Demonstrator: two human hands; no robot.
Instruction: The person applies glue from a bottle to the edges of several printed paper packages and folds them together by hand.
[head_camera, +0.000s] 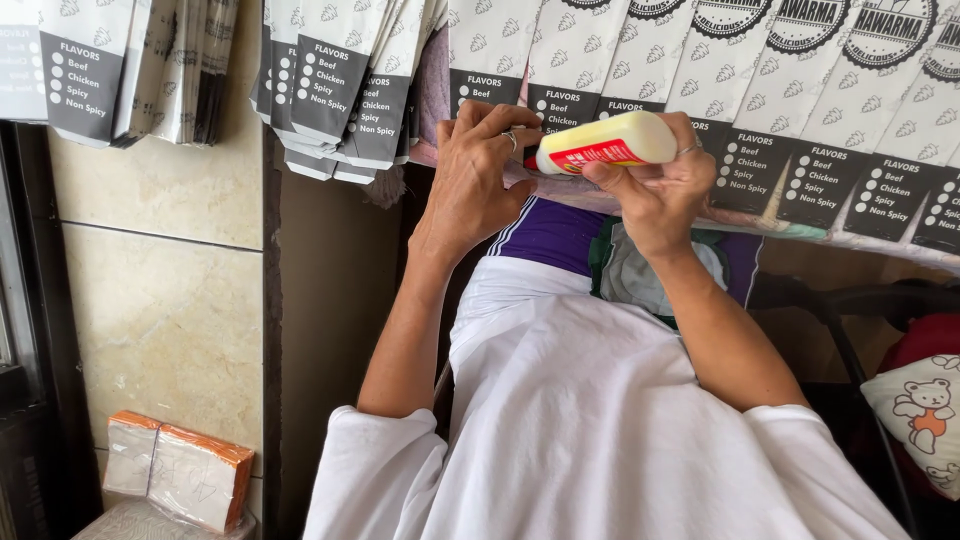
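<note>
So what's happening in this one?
A person in a white shirt holds a pale yellow glue bottle sideways in the right hand, its red tip pointing left. The left hand is at that tip, fingers curled around it. Just beyond the hands, white and grey paper sleeves lie overlapped in a row, with more stacked at upper left.

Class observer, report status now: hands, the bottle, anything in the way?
Right hand grips glue bottle sideways. Left hand at its red nozzle end. Paper sleeves lie beneath; nothing blocking.

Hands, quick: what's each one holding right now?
Left hand: fingers pinched at the glue bottle's red tip.
Right hand: closed around the bottle's body.
</note>
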